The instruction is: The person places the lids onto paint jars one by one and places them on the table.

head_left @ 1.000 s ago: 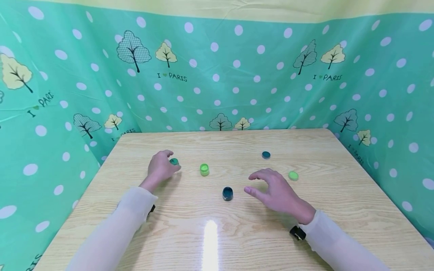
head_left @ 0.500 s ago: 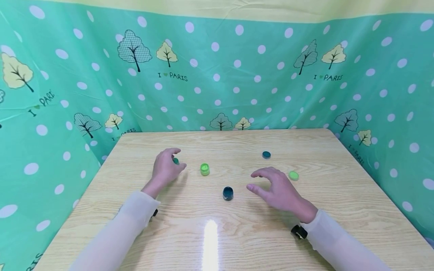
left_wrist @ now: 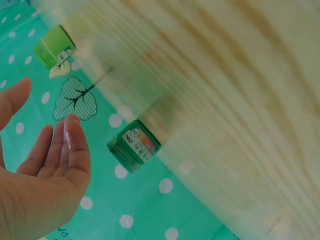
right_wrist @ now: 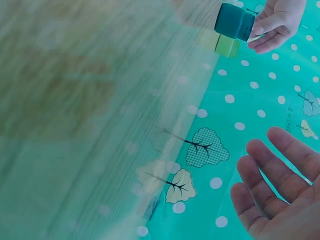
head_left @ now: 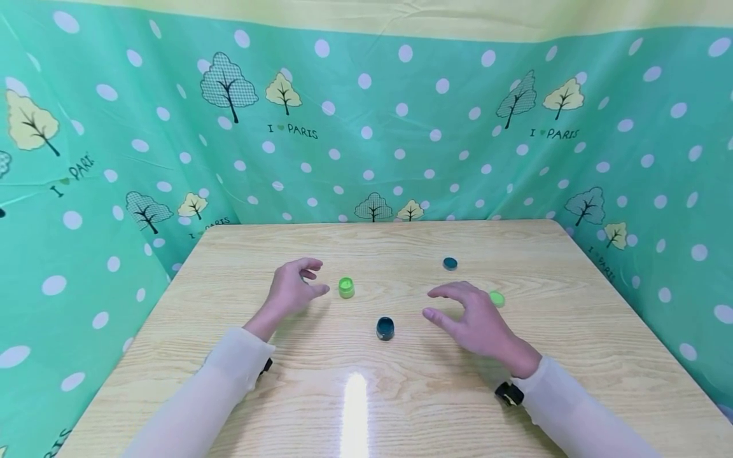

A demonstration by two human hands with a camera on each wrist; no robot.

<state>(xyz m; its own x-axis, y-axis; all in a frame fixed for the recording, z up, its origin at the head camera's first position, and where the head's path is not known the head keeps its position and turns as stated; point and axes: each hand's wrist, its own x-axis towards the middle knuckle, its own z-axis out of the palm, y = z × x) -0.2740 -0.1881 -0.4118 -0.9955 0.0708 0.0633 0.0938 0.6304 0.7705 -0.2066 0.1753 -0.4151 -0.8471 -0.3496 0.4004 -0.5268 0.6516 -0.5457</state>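
Observation:
My left hand (head_left: 289, 289) hovers with spread fingers just left of an uncapped light green paint jar (head_left: 346, 288). A darker green jar (left_wrist: 134, 145) with a printed label stands beside that hand in the left wrist view, apart from the fingers; the hand mostly hides it in the head view. To the right of an uncapped dark teal jar (head_left: 385, 328), my right hand (head_left: 478, 321) is held with thumb and fingers apart and nothing between them. The right wrist view shows its fingers (right_wrist: 272, 172) loosely extended.
A dark teal lid (head_left: 450, 263) lies toward the back of the wooden table (head_left: 321, 394). Beyond the right hand lies a light green lid (head_left: 496, 299), partly covered by that hand. A dotted green curtain (head_left: 366, 146) closes off the back and sides.
My left hand has moved right, away from the green jar and toward the light green one, and its fingers now overlap the green jar in the head view. The right hand has drifted slightly right.

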